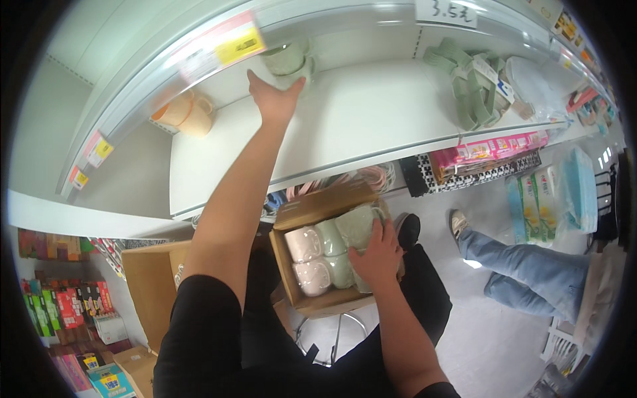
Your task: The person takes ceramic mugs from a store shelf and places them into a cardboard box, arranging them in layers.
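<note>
My left hand (276,99) reaches onto the white shelf (368,109), thumb and fingers spread in front of two stacked pale green mugs (284,59). Whether it touches the lower mug is unclear. Before my body, an open cardboard box (326,203) holds pink mugs (304,245) and green mugs (332,239) in clear plastic wrap. At the box's right side my right hand (380,251) grips a wrapped green mug (356,224) between thumb and fingers. Part of that mug is hidden under the hand.
Stacked orange mugs (186,113) stand at the shelf's left. Green plastic holders (473,94) sit at its right. An upper shelf edge with price tags (219,47) overhangs my left hand. Another person's legs (527,273) are at right. A second cardboard box (144,288) stands left.
</note>
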The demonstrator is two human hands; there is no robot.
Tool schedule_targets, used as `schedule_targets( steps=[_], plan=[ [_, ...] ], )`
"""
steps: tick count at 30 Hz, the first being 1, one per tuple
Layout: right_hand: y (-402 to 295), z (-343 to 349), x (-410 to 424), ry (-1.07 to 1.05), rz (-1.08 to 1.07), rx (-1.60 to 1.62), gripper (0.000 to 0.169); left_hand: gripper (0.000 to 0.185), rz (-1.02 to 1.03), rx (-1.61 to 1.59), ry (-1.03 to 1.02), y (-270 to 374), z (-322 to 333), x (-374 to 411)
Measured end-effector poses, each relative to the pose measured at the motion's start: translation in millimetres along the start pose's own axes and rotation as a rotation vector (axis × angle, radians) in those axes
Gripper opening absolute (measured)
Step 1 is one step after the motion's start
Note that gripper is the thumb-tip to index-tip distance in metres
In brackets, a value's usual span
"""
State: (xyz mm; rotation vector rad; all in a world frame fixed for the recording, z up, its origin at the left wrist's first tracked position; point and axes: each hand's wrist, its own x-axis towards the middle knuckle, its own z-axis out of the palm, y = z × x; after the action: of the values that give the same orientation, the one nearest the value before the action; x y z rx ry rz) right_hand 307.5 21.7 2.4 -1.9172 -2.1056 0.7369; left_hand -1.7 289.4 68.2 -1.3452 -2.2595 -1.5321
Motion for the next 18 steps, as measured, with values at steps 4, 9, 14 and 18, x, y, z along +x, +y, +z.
schedule_targets(
  steps=[4,9,14,18],
  plan=[
    [6,-6,7,-0.052,0.013,0.028,0.095,0.12,-0.101,-0.11,0.042,24,40,28],
    [5,-11,8,-0.098,0.017,0.027,0.093,0.111,-0.296,0.036,-0.007,13,46,38],
    [6,-5,8,-0.068,0.007,0.019,0.093,0.092,-0.227,0.0,-0.035,11,-7,17],
    [3,-7,11,-0.084,0.007,0.037,0.093,0.064,-0.317,-0.453,-0.249,15,-113,-49]
  ],
)
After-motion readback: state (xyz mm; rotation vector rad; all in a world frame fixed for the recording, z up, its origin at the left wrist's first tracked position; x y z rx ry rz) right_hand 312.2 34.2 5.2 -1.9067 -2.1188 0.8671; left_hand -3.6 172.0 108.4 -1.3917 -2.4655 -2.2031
